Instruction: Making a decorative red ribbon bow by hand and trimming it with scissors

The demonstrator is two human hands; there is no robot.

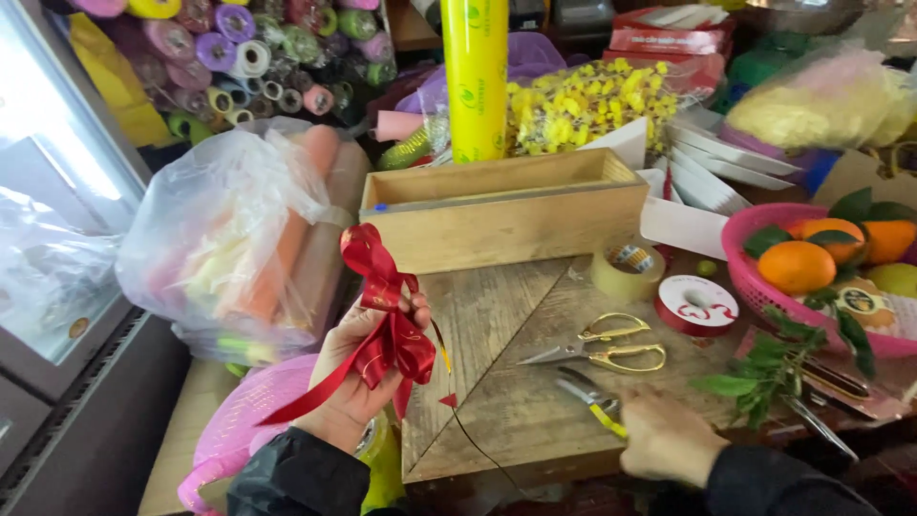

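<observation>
My left hand (355, 382) holds up a red ribbon bow (387, 315) with gold edging; its tails hang down past the wrist. My right hand (664, 438) rests on the wooden board (506, 315) and grips a small pair of pliers with yellow handles (592, 401). Gold-handled scissors (602, 346) lie on the board just beyond my right hand.
A long wooden box (506, 210) stands behind the board. A tape roll (628, 270) and a red ribbon spool (696, 304) lie to the right. A pink basket (755, 277) holds oranges with leaves. A plastic bag of paper rolls (239, 239) sits at left.
</observation>
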